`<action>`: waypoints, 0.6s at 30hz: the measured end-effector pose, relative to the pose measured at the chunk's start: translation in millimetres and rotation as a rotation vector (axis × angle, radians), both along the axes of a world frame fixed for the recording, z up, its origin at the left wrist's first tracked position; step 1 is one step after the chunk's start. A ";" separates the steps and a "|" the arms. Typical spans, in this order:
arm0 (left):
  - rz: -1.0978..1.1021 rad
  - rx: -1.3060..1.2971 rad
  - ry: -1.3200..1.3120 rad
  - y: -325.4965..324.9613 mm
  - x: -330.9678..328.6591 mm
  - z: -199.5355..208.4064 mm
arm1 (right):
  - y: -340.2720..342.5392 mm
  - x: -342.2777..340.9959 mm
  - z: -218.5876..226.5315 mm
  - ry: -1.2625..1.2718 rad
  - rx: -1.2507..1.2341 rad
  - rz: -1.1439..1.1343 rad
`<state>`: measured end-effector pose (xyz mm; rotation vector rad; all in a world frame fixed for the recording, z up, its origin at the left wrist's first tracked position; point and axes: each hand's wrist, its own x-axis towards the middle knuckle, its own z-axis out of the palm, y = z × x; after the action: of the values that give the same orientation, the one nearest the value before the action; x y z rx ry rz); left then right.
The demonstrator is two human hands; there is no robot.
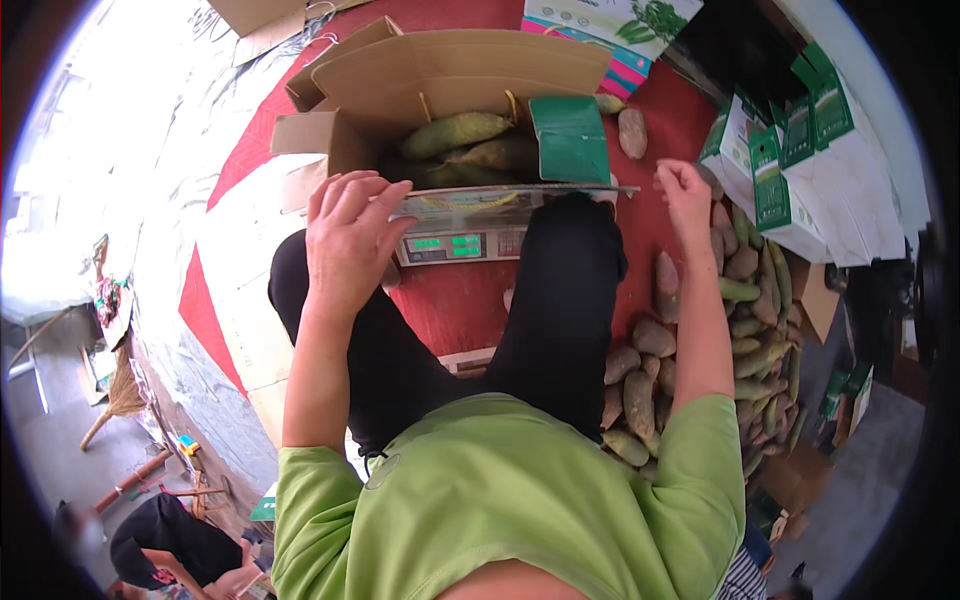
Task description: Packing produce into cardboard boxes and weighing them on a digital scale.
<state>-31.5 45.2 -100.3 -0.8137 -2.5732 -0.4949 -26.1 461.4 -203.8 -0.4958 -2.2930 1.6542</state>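
Observation:
An open cardboard box (455, 60) holds several long greenish tubers (455, 132) and stands over a digital scale (445, 247) with a lit green display. My left hand (348, 225) is at the box's near left corner. Its fingers bend over the near flap (475, 197), with the thumb on my side. A yellow cord handle (465, 202) shows on that flap. Past the flap's right end, apart from it, my right hand (685, 197) is raised with curled fingers. What lies inside those fingers, if anything, is hidden. A green side flap (570, 138) stands between box and right hand.
A large heap of tubers (755, 340) lies at my right, with more by my right knee (575, 240). Green and white cartons (790, 170) stand beyond. Red cloth (450, 310) covers the floor beneath me. At far left are a broom (122, 390) and another person (180, 545).

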 end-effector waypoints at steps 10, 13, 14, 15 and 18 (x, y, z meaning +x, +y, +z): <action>-0.006 -0.080 -0.117 3.7 -11.4 12.2 | -72.0 -106.3 111.3 0.262 0.599 0.337; -0.034 -0.182 -0.112 2.8 -22.0 11.5 | -75.7 -134.9 114.1 0.221 0.733 0.442; -0.027 -0.176 -0.128 2.0 -25.7 10.8 | -76.1 -142.9 111.4 0.211 0.806 0.497; -0.035 -0.203 -0.116 -0.4 -30.4 9.2 | -84.0 -148.3 112.2 0.178 0.736 0.515; -0.051 -0.159 -0.094 -2.6 -36.7 6.1 | -86.7 -167.8 107.8 -0.121 0.654 0.621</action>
<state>-68.2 42.6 -94.2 -0.9326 -2.7119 -0.3540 -193.9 374.6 -96.0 0.3001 -3.0696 0.9469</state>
